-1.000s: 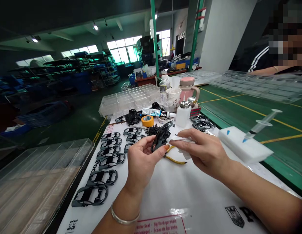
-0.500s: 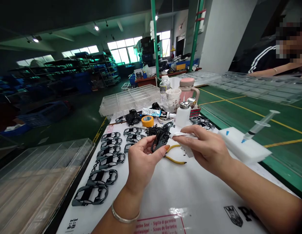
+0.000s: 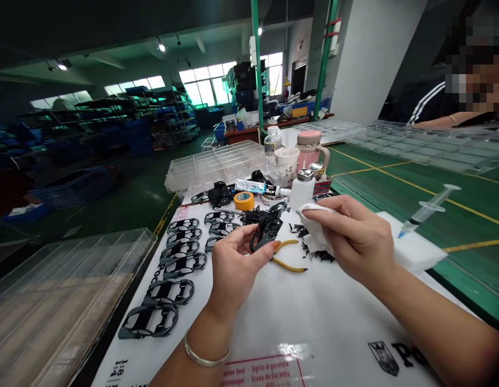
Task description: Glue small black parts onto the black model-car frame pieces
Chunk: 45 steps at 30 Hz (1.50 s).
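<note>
From the head camera, the only view here, the counter (image 3: 313, 317), covered with a white printed sheet, carries rows of black car-shaped frames (image 3: 168, 293) along its left edge, one long line reaching toward the near left corner and a shorter one beside it. Going by how they lie, a good number seem finished and set aside, while a black plastic piece (image 3: 266, 230) is in work and a tangle of black parts (image 3: 252, 216) lies just behind it, so some handling appears to be left. The left hand (image 3: 233, 263) sits mid-counter, fingers curled and thumb pressed in, gripping that piece upright. The right hand (image 3: 354, 236) is half closed, pinching a crumpled white cloth (image 3: 316, 228) and holding it just apart from the piece. Yellow-handled pliers (image 3: 289, 267) lie under and just right of the left hand, with black trimmings (image 3: 317, 256) scattered below the cloth. Toward the far end of the counter stand a roll of yellow tape (image 3: 244, 201), a tube of adhesive (image 3: 255, 186), a white dispensing bottle (image 3: 302, 188), a paper cup (image 3: 287, 166) and a pink flask (image 3: 309, 150). A clear compartment tray (image 3: 215, 166) sits at the far edge. Off the right edge, a syringe (image 3: 428, 210) rests on a white foam block (image 3: 414, 250). At the top right, a co-worker's striped sleeve (image 3: 428, 102) shows beyond a clear tray (image 3: 426, 145).
</note>
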### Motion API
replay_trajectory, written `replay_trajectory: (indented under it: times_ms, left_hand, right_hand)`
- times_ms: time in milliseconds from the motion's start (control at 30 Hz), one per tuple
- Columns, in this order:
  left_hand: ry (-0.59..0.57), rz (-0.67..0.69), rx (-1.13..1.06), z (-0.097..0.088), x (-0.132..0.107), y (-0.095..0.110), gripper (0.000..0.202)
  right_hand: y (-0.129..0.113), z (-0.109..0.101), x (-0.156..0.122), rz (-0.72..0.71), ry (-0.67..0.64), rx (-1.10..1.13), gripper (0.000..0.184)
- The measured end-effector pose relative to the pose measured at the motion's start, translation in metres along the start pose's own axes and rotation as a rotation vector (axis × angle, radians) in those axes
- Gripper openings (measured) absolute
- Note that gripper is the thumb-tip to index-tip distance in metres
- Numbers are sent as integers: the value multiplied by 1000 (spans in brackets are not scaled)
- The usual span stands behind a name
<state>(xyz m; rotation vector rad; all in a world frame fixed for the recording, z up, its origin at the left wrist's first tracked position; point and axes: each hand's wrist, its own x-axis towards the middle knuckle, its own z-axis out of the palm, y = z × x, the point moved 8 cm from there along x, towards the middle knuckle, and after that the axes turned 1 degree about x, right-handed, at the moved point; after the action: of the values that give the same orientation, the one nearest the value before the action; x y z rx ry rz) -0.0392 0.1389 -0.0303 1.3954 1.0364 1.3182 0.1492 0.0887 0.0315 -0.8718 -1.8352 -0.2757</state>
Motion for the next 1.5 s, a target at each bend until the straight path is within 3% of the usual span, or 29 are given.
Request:
replay_trajectory:
  times_ms: [200,367,667,800,933,1000,1067,1300,1400,1500]
  left_hand:
    - [24,-10,51,-2,1,-5,48]
    - [34,17,91,-2,2,-5,47]
    - [15,55,153,-1,0,-3,44]
    - [46,130,278,-3,0,3,49]
    - [90,369,437,-3,-4,21,62]
    - [79,502,508,1,-9,30,54]
    - [60,602,539,4,-13,37,46]
    - [30,768,549,6,-22,48,43]
    - [48,783,529,5,-25,50,42]
    - [107,694,392,-4,-20,49,39]
  right_hand:
    - [0,-3,3,18,3,74,36]
    - [-19,10,0,-99,-187,145,42]
    - [-16,31,-7,-95,-346,107,44]
    - [-16,16,-2,-78,-228,178,43]
    - [-2,-17,4,47,80,182,37]
    - [6,-29,4,117,196,170,32]
    - [11,-32,5,149,219,164,29]
    - [12,-21,7,121,77,157,28]
    - [22,-14,6,221,-19,140,23]
    - [29,8,1,350,-282,226,17]
